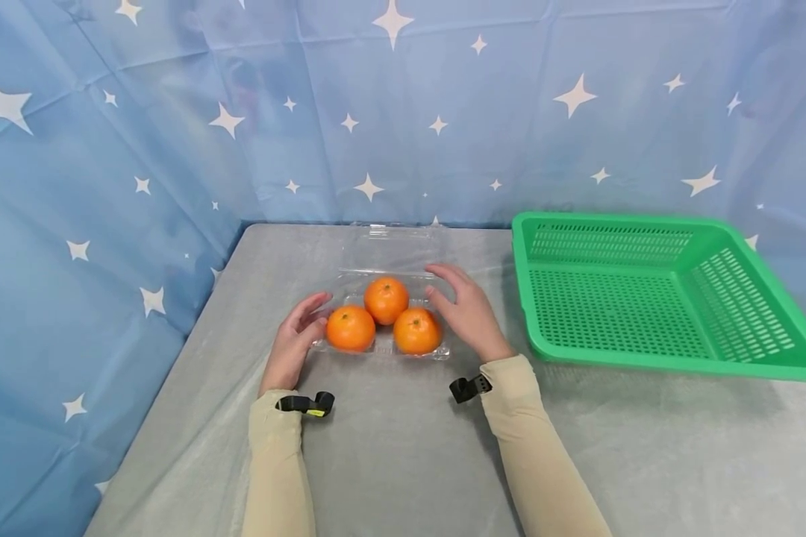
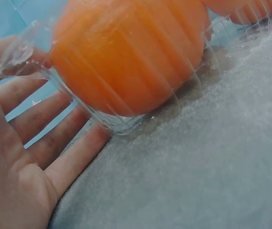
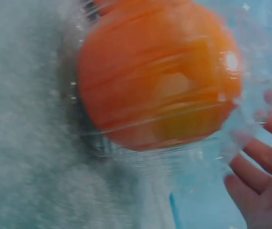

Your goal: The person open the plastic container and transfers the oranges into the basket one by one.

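Observation:
A clear plastic clamshell tray [image 1: 443, 350] sits on the grey table with its lid [image 1: 396, 250] folded back. It holds three oranges: one at the front left [image 1: 351, 328], one at the back [image 1: 386, 300], one at the front right [image 1: 416, 330]. My left hand [image 1: 309, 313] lies by the tray's left side, fingers straight. In the left wrist view its fingers [image 2: 64, 138] touch the tray wall [image 2: 112, 121] under an orange [image 2: 126, 52]. My right hand [image 1: 450, 291] hovers at the tray's right side, fingers spread. In the right wrist view those fingers [image 3: 257, 176] show beside an orange [image 3: 160, 71].
A green slotted basket [image 1: 745, 276] stands on the table to the right of the tray, with nothing in it. Grey cloth [image 1: 403, 462] covers the table. A blue curtain with white stars [image 1: 107, 186] closes off the back and left sides.

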`<state>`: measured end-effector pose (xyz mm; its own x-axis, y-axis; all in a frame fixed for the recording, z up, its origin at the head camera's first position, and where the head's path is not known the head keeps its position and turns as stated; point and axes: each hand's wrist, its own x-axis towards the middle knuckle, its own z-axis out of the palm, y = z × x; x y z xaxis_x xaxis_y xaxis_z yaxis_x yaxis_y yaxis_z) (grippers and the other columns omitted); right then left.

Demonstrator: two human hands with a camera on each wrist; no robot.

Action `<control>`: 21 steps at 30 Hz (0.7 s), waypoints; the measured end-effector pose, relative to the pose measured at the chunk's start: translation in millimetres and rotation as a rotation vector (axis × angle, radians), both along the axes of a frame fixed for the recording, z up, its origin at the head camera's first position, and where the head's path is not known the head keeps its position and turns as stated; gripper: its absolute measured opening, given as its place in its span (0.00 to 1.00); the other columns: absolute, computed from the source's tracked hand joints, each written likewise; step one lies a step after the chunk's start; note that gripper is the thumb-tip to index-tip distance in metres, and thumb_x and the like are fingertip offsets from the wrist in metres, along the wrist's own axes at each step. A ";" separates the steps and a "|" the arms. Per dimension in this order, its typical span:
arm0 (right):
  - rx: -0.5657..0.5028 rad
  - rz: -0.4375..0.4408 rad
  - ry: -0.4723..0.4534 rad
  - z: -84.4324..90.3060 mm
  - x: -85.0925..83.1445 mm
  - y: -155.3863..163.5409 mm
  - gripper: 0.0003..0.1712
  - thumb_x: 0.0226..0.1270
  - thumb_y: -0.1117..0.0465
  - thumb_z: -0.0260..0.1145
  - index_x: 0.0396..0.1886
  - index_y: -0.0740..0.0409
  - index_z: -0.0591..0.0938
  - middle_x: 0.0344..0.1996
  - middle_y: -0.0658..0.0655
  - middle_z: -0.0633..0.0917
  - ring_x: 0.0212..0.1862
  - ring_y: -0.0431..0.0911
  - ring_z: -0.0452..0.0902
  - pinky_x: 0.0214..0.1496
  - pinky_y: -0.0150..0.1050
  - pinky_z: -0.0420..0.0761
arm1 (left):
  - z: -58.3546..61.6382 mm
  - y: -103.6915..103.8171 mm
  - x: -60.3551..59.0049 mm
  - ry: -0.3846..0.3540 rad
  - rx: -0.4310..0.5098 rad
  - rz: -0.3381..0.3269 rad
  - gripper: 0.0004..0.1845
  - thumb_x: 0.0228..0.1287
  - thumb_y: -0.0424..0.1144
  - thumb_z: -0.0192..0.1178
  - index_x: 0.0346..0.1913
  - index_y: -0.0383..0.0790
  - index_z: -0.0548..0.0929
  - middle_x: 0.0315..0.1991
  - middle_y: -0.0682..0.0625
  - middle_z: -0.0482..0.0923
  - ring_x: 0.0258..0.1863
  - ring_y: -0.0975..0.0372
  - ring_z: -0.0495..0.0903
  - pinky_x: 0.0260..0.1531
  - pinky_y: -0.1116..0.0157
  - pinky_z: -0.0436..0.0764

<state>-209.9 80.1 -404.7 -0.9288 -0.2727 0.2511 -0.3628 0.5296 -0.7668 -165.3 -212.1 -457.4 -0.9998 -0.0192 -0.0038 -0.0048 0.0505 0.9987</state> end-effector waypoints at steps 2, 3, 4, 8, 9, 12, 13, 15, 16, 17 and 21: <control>-0.010 0.040 -0.008 3.2 1.3 0.3 0.24 0.64 0.48 0.54 0.59 0.45 0.70 0.57 0.46 0.70 0.56 0.43 0.67 0.57 0.44 0.67 | 0.0 -0.3 0.1 -0.001 -0.006 -0.002 0.23 0.59 0.43 0.57 0.59 0.56 0.69 0.58 0.59 0.66 0.56 0.63 0.68 0.54 0.57 0.67; -0.021 0.065 -0.010 4.6 1.7 0.4 0.24 0.64 0.49 0.54 0.59 0.47 0.70 0.56 0.47 0.71 0.55 0.43 0.68 0.55 0.44 0.69 | 0.1 -0.3 0.2 -0.001 -0.005 -0.002 0.23 0.59 0.43 0.57 0.59 0.56 0.69 0.58 0.59 0.66 0.56 0.64 0.68 0.54 0.57 0.67; -0.028 0.086 -0.015 6.0 2.2 0.3 0.23 0.65 0.49 0.54 0.59 0.48 0.70 0.55 0.47 0.72 0.54 0.42 0.69 0.54 0.43 0.70 | 0.2 -0.3 0.3 -0.005 -0.007 -0.002 0.23 0.59 0.43 0.57 0.59 0.56 0.69 0.58 0.59 0.66 0.56 0.64 0.68 0.54 0.57 0.67; 0.003 0.147 -0.036 10.5 4.4 0.0 0.22 0.65 0.50 0.54 0.58 0.47 0.70 0.53 0.47 0.74 0.51 0.40 0.72 0.52 0.40 0.71 | -0.2 -0.5 0.3 -0.007 -0.019 -0.007 0.23 0.60 0.44 0.57 0.59 0.56 0.69 0.58 0.59 0.66 0.56 0.64 0.68 0.54 0.57 0.67; 0.016 0.163 -0.040 11.3 5.0 0.0 0.22 0.65 0.51 0.54 0.58 0.47 0.71 0.52 0.47 0.74 0.50 0.41 0.72 0.52 0.40 0.72 | -0.4 -0.7 0.5 -0.004 -0.019 -0.009 0.23 0.60 0.43 0.56 0.59 0.56 0.69 0.59 0.59 0.66 0.56 0.63 0.68 0.54 0.57 0.67; 0.060 0.221 -0.063 12.8 7.1 -0.1 0.22 0.65 0.54 0.55 0.58 0.48 0.71 0.54 0.47 0.74 0.50 0.41 0.72 0.52 0.39 0.72 | 0.0 -0.7 1.3 0.002 -0.019 -0.011 0.23 0.61 0.40 0.55 0.60 0.53 0.68 0.59 0.56 0.66 0.56 0.62 0.68 0.54 0.58 0.68; 0.073 0.237 -0.070 13.1 7.8 0.0 0.22 0.64 0.54 0.55 0.58 0.48 0.71 0.54 0.47 0.74 0.50 0.42 0.72 0.52 0.40 0.72 | 1.9 -0.1 2.3 0.004 -0.019 -0.010 0.23 0.62 0.39 0.54 0.60 0.52 0.68 0.60 0.55 0.66 0.56 0.61 0.68 0.54 0.58 0.68; 0.089 0.266 -0.087 13.7 9.3 0.3 0.22 0.64 0.54 0.56 0.58 0.48 0.71 0.54 0.47 0.74 0.51 0.43 0.72 0.51 0.40 0.72 | 7.3 2.3 5.1 0.007 -0.026 -0.007 0.23 0.62 0.37 0.53 0.61 0.50 0.67 0.60 0.53 0.65 0.56 0.60 0.68 0.53 0.58 0.68; 0.095 0.279 -0.096 14.8 10.3 0.2 0.22 0.63 0.54 0.57 0.58 0.49 0.71 0.54 0.47 0.74 0.51 0.44 0.72 0.51 0.42 0.72 | 10.0 3.7 6.3 0.006 -0.031 -0.004 0.23 0.62 0.37 0.53 0.61 0.49 0.67 0.60 0.52 0.65 0.56 0.61 0.68 0.53 0.58 0.68; 0.103 0.288 -0.100 15.4 11.0 0.1 0.23 0.62 0.53 0.58 0.58 0.49 0.72 0.54 0.47 0.74 0.51 0.45 0.72 0.51 0.42 0.72 | 12.4 5.0 7.5 0.008 -0.033 -0.002 0.23 0.62 0.36 0.52 0.61 0.48 0.67 0.60 0.51 0.65 0.56 0.61 0.68 0.53 0.58 0.69; 0.156 0.327 -0.118 18.9 13.4 -1.1 0.24 0.60 0.53 0.62 0.56 0.50 0.73 0.52 0.50 0.75 0.50 0.46 0.72 0.52 0.45 0.71 | 16.8 7.0 9.3 0.012 -0.040 0.003 0.22 0.62 0.35 0.52 0.61 0.48 0.67 0.60 0.50 0.66 0.55 0.62 0.69 0.52 0.59 0.69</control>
<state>-196.6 79.0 -385.9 -0.8062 -0.5862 0.0799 -0.4463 0.5140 -0.7325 -156.1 -205.1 -440.6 -0.9997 -0.0218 0.0089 0.0069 0.0904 0.9959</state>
